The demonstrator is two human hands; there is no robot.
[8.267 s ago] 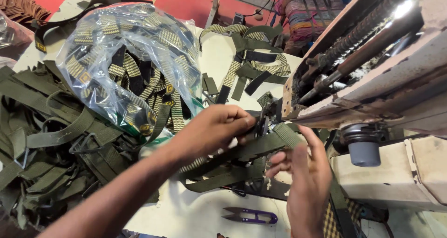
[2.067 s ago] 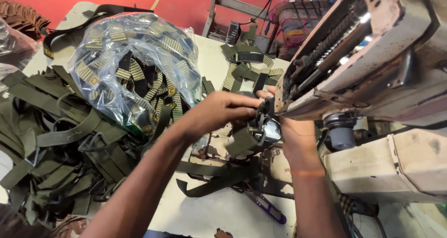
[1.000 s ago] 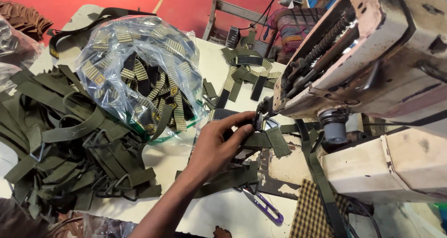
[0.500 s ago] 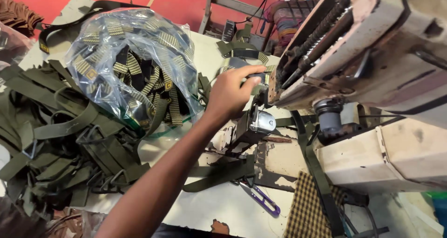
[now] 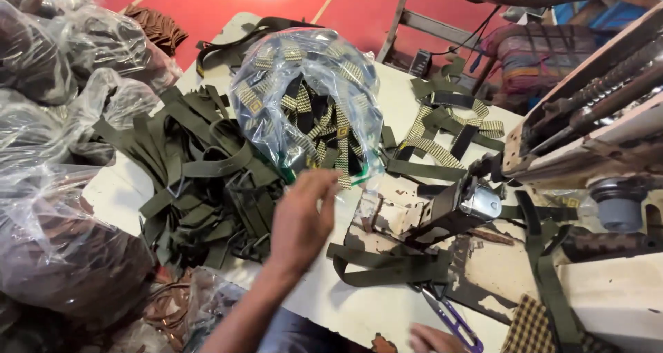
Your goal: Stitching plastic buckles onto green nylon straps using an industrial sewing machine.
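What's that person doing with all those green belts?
A person sits at a worktable beside a sewing machine. Their left hand hovers open between a heap of olive green straps and a clear bag of patterned strips. Their right hand rests low near the purple snips. More green strap lies by the machine.

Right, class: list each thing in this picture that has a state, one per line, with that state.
Left hand: open, empty, over the table.
Right hand: at the bottom edge, beside the snips.
Plastic bag: open, full of straps.
Snips: lying flat.
Green straps: heaped loose.
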